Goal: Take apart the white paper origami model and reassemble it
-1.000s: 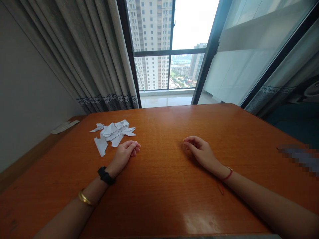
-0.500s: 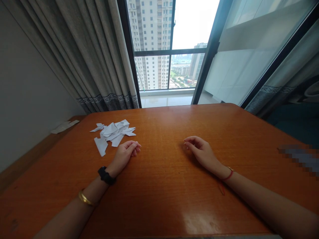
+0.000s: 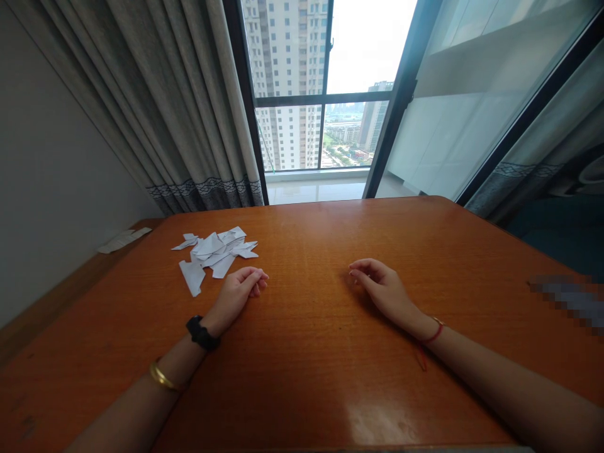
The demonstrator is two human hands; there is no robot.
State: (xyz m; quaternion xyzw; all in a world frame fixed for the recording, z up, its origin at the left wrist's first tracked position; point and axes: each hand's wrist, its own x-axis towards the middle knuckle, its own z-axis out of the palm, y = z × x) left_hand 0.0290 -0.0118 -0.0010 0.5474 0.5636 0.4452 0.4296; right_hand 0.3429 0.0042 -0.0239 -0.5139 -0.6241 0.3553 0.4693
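My left hand (image 3: pixel 241 289) rests on the wooden table just in front of a loose pile of white paper pieces (image 3: pixel 210 251). Its fingers are curled, with the thumb lying against the index finger, and nothing shows in them. A black watch (image 3: pixel 202 333) and a gold bangle (image 3: pixel 163 376) are on that arm. To the right, my right hand (image 3: pixel 380 286) lies on its side on the table, loosely bent, with a gap between thumb and index finger and nothing held. A red string bracelet (image 3: pixel 435 330) circles its wrist. The paper pieces are cut or folded into angular shapes and overlap.
The brown table (image 3: pixel 302 352) reaches toward a window (image 3: pixel 325 97). A grey curtain (image 3: pixel 189 113) hangs at the back left. Another pale paper strip (image 3: pixel 125 240) lies by the left wall. A pixelated patch (image 3: pixel 570 302) covers something at the right edge.
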